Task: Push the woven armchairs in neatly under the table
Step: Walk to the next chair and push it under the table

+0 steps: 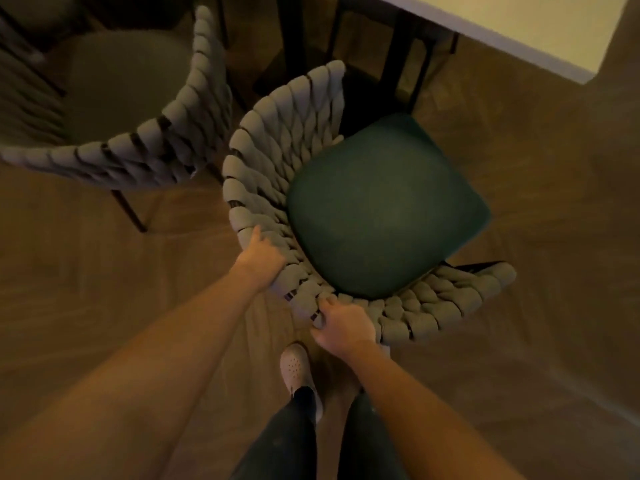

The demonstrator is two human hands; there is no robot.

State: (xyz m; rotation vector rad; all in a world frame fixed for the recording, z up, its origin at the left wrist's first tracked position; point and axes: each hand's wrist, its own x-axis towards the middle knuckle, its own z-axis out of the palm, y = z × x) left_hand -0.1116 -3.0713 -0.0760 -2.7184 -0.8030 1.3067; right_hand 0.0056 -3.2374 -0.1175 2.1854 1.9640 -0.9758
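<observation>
Here, armchair on seemingly wooden floor.

- Left hand: fingertips hidden where they curl round the back rim of the woven armchair.
- Right hand: finger ends lost among the woven strands.
- Beneath both sets of fingers, this armchair's legs are almost wholly hidden.
- Far beyond the fingers, the table is cut off by the top edge.
- Left of the left fingers, a second woven armchair is blurred and cut off at the picture's side.

Before me: green-cushioned grey woven armchair, my left hand and right hand gripping its back rim; second grey woven armchair just left; pale rectangular table beyond, right.
</observation>
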